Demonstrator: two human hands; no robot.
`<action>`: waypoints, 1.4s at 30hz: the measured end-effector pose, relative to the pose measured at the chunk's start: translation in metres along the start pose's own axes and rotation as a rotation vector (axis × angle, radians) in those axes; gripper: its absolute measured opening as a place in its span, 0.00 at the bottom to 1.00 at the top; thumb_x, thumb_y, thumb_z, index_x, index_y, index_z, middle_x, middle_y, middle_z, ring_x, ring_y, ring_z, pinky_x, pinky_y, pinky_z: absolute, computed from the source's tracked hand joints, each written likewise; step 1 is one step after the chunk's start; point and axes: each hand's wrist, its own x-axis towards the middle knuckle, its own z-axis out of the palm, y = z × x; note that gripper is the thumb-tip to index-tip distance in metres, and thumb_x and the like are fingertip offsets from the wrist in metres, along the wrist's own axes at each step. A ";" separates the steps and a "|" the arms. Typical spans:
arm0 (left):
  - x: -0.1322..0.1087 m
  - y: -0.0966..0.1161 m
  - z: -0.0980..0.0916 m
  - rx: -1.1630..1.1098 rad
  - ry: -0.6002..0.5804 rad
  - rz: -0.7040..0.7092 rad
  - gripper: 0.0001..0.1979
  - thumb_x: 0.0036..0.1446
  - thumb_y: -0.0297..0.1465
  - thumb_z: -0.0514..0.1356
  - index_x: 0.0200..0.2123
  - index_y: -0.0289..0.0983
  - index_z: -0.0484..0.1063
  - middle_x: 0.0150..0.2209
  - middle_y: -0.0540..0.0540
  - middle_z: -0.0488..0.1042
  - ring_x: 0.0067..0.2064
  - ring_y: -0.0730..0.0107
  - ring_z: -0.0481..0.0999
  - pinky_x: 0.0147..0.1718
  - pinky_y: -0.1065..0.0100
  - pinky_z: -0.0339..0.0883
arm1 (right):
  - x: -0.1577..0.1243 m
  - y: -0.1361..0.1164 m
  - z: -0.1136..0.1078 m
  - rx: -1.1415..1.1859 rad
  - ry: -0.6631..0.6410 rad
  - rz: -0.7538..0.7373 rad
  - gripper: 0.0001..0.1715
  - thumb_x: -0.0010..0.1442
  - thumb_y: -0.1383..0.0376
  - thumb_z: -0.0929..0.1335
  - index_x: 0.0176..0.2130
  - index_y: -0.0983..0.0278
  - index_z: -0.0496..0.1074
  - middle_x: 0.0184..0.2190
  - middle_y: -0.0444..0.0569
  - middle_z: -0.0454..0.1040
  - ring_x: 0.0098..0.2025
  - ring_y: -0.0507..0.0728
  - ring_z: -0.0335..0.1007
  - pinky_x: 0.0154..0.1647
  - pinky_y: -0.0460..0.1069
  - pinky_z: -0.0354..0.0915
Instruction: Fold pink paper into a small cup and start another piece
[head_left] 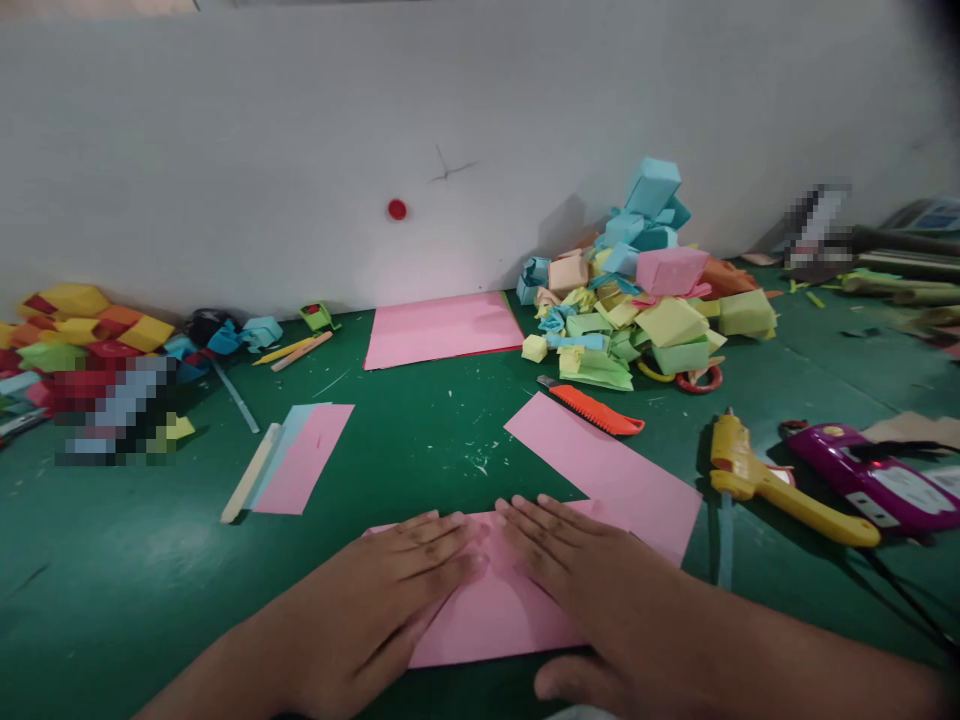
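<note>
Pink paper (499, 615) lies on the green table just in front of me. My left hand (394, 590) rests flat on its left part, fingers stretched toward the middle. On the right part my right hand (577, 575) presses flat too, its thumb apart near the paper's lower edge. The two sets of fingertips almost meet near the paper's far edge. Whether that edge is folded is hard to see under the fingers. Beyond my right hand lies a second pink paper strip (615, 470), with an orange box cutter (596, 408) touching or close to its far edge.
A yellow glue gun (787, 490) with its cord and a purple device (877, 475) lie at right. Folded paper pieces (637, 300) pile up at back right, others (90, 320) at left. Pink sheets (442, 330) lie by the wall; a wooden stick (251, 475) sits left beside paper strips.
</note>
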 end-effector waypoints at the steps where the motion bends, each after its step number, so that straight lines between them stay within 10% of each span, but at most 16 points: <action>1: -0.002 0.002 0.001 0.011 0.011 -0.028 0.35 0.67 0.31 0.54 0.73 0.44 0.43 0.72 0.47 0.48 0.72 0.57 0.51 0.70 0.53 0.48 | -0.007 0.004 -0.003 -0.005 -0.002 0.007 0.55 0.66 0.39 0.60 0.71 0.77 0.45 0.72 0.65 0.39 0.73 0.70 0.38 0.73 0.64 0.43; 11: -0.039 0.008 0.008 0.195 0.162 -0.211 0.38 0.68 0.38 0.56 0.73 0.49 0.37 0.71 0.49 0.51 0.68 0.56 0.61 0.62 0.58 0.65 | -0.056 0.038 0.013 -0.183 0.243 0.061 0.48 0.68 0.47 0.63 0.73 0.65 0.41 0.72 0.57 0.46 0.72 0.68 0.45 0.70 0.64 0.53; 21: -0.047 -0.042 0.023 0.262 0.431 -0.421 0.17 0.70 0.39 0.53 0.57 0.46 0.74 0.53 0.48 0.79 0.52 0.61 0.78 0.52 0.61 0.72 | -0.051 0.032 -0.020 -0.087 0.274 0.075 0.32 0.71 0.53 0.61 0.68 0.60 0.61 0.65 0.56 0.67 0.65 0.68 0.64 0.62 0.65 0.65; 35: 0.050 -0.032 -0.072 0.109 0.264 -0.243 0.13 0.63 0.27 0.53 0.41 0.40 0.78 0.38 0.46 0.78 0.42 0.62 0.75 0.40 0.65 0.65 | 0.038 0.017 -0.055 0.053 0.472 0.081 0.15 0.65 0.64 0.64 0.47 0.57 0.78 0.37 0.46 0.81 0.36 0.57 0.75 0.33 0.49 0.63; 42: 0.073 -0.037 -0.092 -0.187 0.686 -0.582 0.21 0.60 0.38 0.59 0.56 0.40 0.71 0.48 0.44 0.76 0.40 0.64 0.76 0.38 0.65 0.69 | 0.038 0.042 -0.054 0.453 0.763 0.235 0.11 0.63 0.61 0.65 0.30 0.62 0.71 0.23 0.40 0.66 0.26 0.52 0.61 0.26 0.47 0.54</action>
